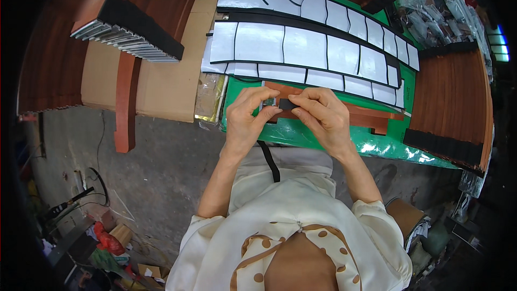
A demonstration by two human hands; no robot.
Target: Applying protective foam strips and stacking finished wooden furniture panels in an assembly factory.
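My left hand (249,114) and my right hand (325,117) meet over the table's front edge, thumbs and forefingers closed in a pinch. Between the fingertips is a small black strip piece (287,104), gripped from both sides. Beside the left fingertips shows a small silvery and greenish bit, too small to make out. Beneath the hands lies a reddish-brown wood-look panel (371,114) with a notched end, partly hidden by my fingers. Just beyond it are long white backing sheets (304,44) bearing rows of black strips.
The table has a green top (237,97). Stacked brown panels (449,99) with black-covered ends stand at the right. Another stack (145,0) rests on cardboard (161,83) at the left, near a single panel (126,105) jutting over the edge. Clear plastic-wrapped parts (439,13) lie far right.
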